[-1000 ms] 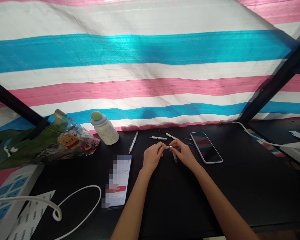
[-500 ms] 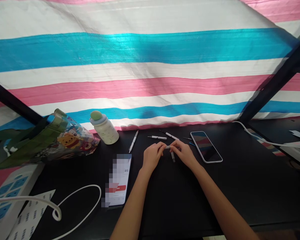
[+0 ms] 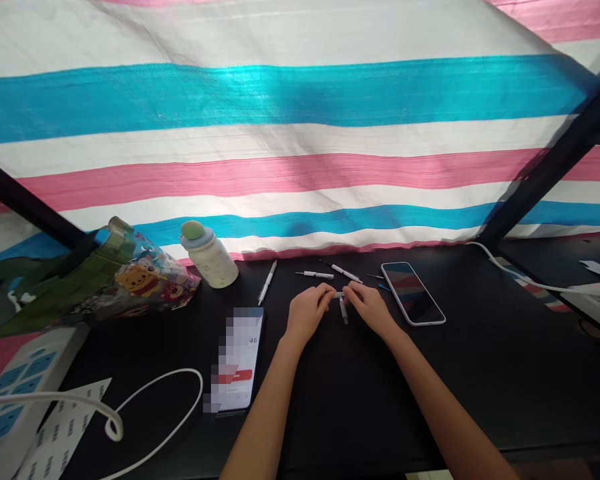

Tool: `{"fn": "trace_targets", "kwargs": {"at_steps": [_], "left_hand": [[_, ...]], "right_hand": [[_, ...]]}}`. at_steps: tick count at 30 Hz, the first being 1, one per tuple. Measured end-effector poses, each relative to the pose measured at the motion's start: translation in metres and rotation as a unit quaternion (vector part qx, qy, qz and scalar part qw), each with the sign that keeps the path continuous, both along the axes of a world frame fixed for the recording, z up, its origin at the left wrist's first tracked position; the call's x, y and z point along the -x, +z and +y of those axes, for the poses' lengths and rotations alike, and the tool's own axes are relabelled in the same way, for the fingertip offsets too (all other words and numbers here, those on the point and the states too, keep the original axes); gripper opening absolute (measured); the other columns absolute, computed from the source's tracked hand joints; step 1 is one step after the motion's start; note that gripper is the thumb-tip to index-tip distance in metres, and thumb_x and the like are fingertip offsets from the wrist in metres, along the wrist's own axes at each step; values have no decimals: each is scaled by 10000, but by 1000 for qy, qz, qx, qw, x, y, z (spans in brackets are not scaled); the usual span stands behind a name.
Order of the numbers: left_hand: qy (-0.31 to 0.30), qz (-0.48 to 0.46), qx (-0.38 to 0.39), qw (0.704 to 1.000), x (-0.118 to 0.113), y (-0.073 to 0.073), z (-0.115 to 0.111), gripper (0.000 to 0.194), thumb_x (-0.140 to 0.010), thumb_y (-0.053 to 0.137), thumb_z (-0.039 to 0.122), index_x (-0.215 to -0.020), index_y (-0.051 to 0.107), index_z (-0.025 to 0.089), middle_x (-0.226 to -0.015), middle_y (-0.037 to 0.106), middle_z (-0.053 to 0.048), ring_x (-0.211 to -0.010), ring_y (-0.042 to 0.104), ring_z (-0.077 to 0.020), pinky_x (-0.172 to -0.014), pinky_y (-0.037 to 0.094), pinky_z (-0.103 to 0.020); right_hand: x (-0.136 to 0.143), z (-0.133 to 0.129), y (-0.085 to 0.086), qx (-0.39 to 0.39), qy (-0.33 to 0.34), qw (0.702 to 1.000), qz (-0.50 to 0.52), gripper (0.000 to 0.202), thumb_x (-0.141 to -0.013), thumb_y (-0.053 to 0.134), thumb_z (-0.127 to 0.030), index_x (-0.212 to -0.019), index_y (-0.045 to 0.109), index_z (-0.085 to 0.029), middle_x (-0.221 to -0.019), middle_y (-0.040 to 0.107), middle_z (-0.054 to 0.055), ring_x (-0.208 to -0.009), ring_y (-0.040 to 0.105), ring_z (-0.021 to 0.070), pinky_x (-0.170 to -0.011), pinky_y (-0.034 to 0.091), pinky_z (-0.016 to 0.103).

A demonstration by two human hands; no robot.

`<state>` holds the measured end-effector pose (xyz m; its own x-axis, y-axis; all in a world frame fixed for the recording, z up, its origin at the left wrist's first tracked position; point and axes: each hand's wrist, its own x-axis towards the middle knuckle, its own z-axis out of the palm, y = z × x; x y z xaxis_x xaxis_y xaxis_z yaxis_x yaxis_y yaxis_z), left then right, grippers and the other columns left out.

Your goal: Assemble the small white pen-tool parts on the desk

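Observation:
My left hand (image 3: 307, 313) is closed, its fingertips pinching the left end of a short pale pen part (image 3: 339, 295). At the right end of that part, the fingers of my right hand (image 3: 371, 309) are also pinched together; the exact grip is too small to make out. Just below, between the hands, lies a white and grey pen barrel (image 3: 343, 312). Beyond my hands, a white pen body (image 3: 316, 275) and another white pen (image 3: 345, 273) with a thin dark tip lie on the black table. Close to my right hand are a thin refill (image 3: 375, 276) and a small blue piece (image 3: 384, 287).
A whole white pen (image 3: 267, 283) lies left of my hands, near a bottle (image 3: 210, 257). A lit phone (image 3: 240, 363) is beside my left forearm, a dark phone (image 3: 413, 293) to the right. Further left are a bag (image 3: 130, 280), power strip (image 3: 10, 393) and white cable (image 3: 200, 393).
My hands have drawn slightly apart, the right one shifting a little right, so more of the small part between them shows. The barrel below sits slightly further left.

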<state>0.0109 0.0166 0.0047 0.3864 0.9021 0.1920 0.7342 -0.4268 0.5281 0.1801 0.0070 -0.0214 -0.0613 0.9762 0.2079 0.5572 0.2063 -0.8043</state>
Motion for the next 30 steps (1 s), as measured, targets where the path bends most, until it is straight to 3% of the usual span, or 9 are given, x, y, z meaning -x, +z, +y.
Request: {"fn": "trace_targets", "kwargs": {"at_steps": [3,9,18,30], "left_hand": [[-10,0,-8,1000,-1,-2,-1,308,-912,325,408,-904,598,267,-649,589,43,-656,543,-117,-604,342,-206],[6,-9,-7,1000,1,-1,0,289,-916,323,395,-942,579,264,-659,586,47,-659,544,-114,-604,340,-202],[-9,-29,-51,998,-3,2,-3,263,-883,425,424,-965,627,277,-710,566,22,-701,524,-116,-628,371,-205],[-29,-58,-86,994,-4,-2,-1,148,-845,534,314,-952,626,270,-857,631,17,-867,515,-144,-745,427,-235]], "right_hand": [[-1,-1,0,6,-26,999,-22,390,-896,316,-446,-666,530,-215,-681,652,20,-684,604,182,-622,407,278],[2,0,1,4,42,996,80,194,-853,434,-396,-866,514,-219,-741,653,11,-720,627,178,-618,436,266],[-1,0,1,-3,-25,1000,9,371,-860,389,-449,-603,506,-209,-605,635,5,-605,587,161,-602,408,255],[3,-5,10,27,-71,995,-59,466,-880,320,-483,-584,541,-199,-587,621,-14,-577,568,129,-547,331,218]]}}
